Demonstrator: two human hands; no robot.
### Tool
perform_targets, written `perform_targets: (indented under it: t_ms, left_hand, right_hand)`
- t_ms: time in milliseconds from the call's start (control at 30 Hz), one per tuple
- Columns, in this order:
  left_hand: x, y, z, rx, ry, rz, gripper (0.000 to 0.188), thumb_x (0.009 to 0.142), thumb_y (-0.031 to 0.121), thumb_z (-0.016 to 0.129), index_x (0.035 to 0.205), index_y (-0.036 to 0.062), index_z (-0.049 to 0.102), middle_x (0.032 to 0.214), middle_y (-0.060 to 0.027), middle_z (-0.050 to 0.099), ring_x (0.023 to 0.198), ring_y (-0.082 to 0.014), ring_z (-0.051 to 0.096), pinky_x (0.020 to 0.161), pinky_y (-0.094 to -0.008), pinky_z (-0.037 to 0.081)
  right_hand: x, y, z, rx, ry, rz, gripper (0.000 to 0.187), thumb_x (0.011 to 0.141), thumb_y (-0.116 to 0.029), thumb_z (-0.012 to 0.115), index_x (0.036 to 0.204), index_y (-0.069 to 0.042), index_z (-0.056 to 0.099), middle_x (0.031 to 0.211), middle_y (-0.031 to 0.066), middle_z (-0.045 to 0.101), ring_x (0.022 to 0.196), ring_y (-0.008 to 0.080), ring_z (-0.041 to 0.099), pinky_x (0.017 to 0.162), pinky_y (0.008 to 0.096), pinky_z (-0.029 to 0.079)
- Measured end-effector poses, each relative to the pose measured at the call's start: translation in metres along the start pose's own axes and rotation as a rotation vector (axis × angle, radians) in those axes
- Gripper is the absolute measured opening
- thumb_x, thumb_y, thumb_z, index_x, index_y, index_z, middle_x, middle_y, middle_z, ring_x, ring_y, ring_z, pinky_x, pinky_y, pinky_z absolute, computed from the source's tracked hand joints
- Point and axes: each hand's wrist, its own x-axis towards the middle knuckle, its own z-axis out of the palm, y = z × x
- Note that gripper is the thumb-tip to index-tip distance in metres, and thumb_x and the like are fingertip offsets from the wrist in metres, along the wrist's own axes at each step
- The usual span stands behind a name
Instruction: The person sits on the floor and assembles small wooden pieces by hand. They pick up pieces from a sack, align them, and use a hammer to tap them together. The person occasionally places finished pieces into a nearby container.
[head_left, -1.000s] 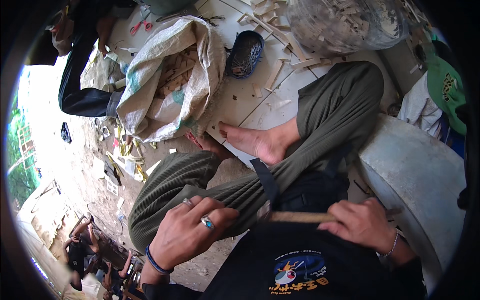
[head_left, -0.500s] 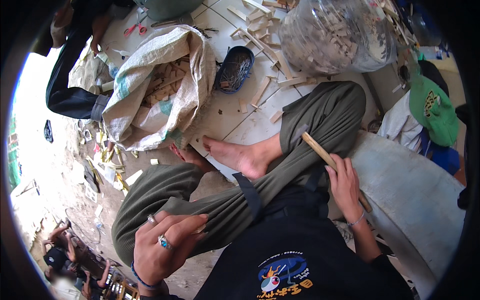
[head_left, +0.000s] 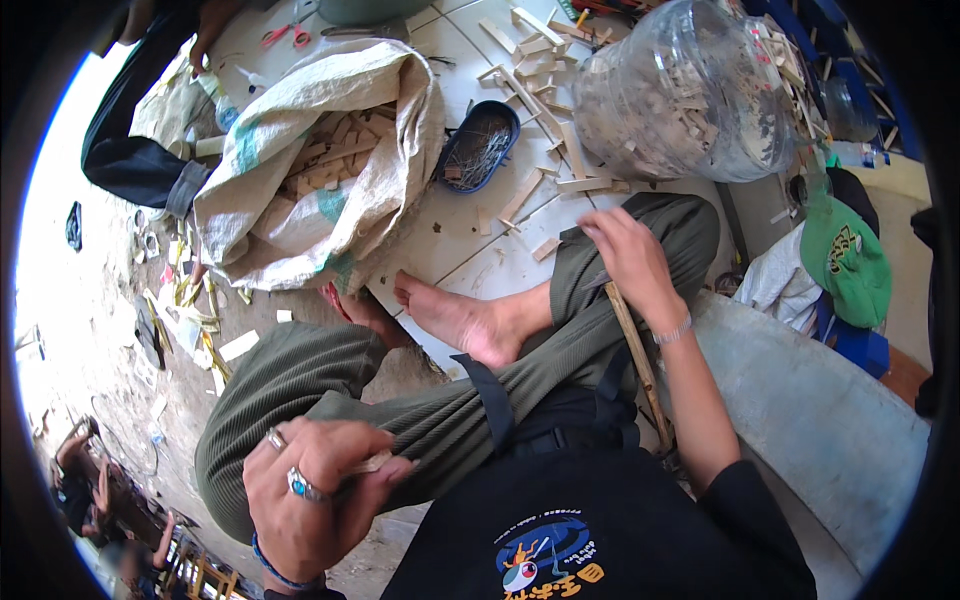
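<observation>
My left hand (head_left: 318, 490), with rings on its fingers, is closed in a pinch over my left thigh. Between thumb and fingers shows a small pale piece of wood (head_left: 374, 462), mostly hidden by the hand. Above my right knee, my right hand (head_left: 632, 262) reaches forward with its fingers stretched out, and nothing shows in it. A hammer (head_left: 638, 362) with a wooden handle lies along my right thigh beneath that wrist, out of the hand's grasp. Beyond the hand, a dark blue oval tray (head_left: 442, 172) of nails (head_left: 482, 150) rests on the tiles.
An open woven sack (head_left: 235, 235) of wood pieces stands ahead on the left. Loose wood strips (head_left: 540, 95) lie near a big clear plastic container (head_left: 640, 110) of scraps. A green cap (head_left: 850, 255) is at right, red-handled scissors (head_left: 287, 37) at far left. Other people sit lower left.
My right hand has let go of the hammer and moved forward past its head. The hammer now rests on my thigh. My left hand still pinches the small wood piece.
</observation>
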Motion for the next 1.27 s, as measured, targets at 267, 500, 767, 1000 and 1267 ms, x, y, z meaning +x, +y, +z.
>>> perform_targets:
  t_ms: [267, 500, 767, 1000, 1267]
  left_hand:
    - [-0.001, -0.006, 0.011, 0.118, -0.007, -0.068, 0.031, 0.083, 0.012, 0.088, 0.104, 0.0111, 0.066, 0.083, -0.0021, 0.068, 0.069, -0.0246, 0.062, 0.063, -0.0377, 0.046]
    - [0.021, 0.002, 0.05, -0.128, 0.071, -0.134, 0.027, 0.085, 0.002, 0.086, 0.105, 0.0079, 0.069, 0.094, -0.0076, 0.074, 0.078, -0.024, 0.07, 0.068, -0.0351, 0.053]
    - [0.037, -0.002, 0.069, -0.258, -0.015, -0.086, 0.038, 0.085, -0.001, 0.083, 0.121, 0.0063, 0.072, 0.111, -0.0106, 0.078, 0.1, -0.0231, 0.077, 0.081, -0.0322, 0.059]
    - [0.033, -0.001, 0.073, -0.592, 0.012, -0.122, 0.023, 0.086, -0.002, 0.082, 0.106, 0.0074, 0.074, 0.101, -0.0082, 0.081, 0.087, -0.0231, 0.078, 0.077, -0.0329, 0.06]
    - [0.03, -0.002, 0.073, -0.568, -0.018, -0.076, 0.026, 0.087, -0.007, 0.079, 0.108, 0.0074, 0.072, 0.096, -0.0087, 0.08, 0.088, -0.0242, 0.079, 0.076, -0.0335, 0.061]
  right_hand:
    - [0.042, 0.048, 0.068, -0.155, -0.534, -0.01, 0.034, 0.081, -0.023, 0.085, 0.11, -0.011, 0.071, 0.097, 0.0156, 0.072, 0.1, 0.0374, 0.071, 0.086, 0.0497, 0.056]
    - [0.031, -0.026, 0.02, 0.43, -0.396, 0.057, 0.023, 0.09, -0.017, 0.077, 0.108, -0.006, 0.071, 0.102, 0.0127, 0.077, 0.093, 0.0286, 0.074, 0.079, 0.0378, 0.055]
    - [-0.004, -0.141, -0.069, 0.794, -0.288, -0.143, 0.02, 0.086, -0.008, 0.083, 0.104, -0.007, 0.075, 0.096, 0.0061, 0.077, 0.088, 0.0212, 0.075, 0.084, 0.0322, 0.056]
    - [-0.022, -0.138, -0.076, 1.551, -0.52, 0.244, 0.016, 0.102, -0.009, 0.075, 0.114, 0.001, 0.075, 0.107, 0.0065, 0.079, 0.101, 0.0117, 0.073, 0.089, 0.0247, 0.056]
    - [-0.037, -0.143, -0.056, 1.723, -0.729, 0.406, 0.022, 0.109, -0.018, 0.067, 0.122, -0.001, 0.072, 0.109, -0.0002, 0.074, 0.105, 0.0055, 0.066, 0.092, 0.0217, 0.051]
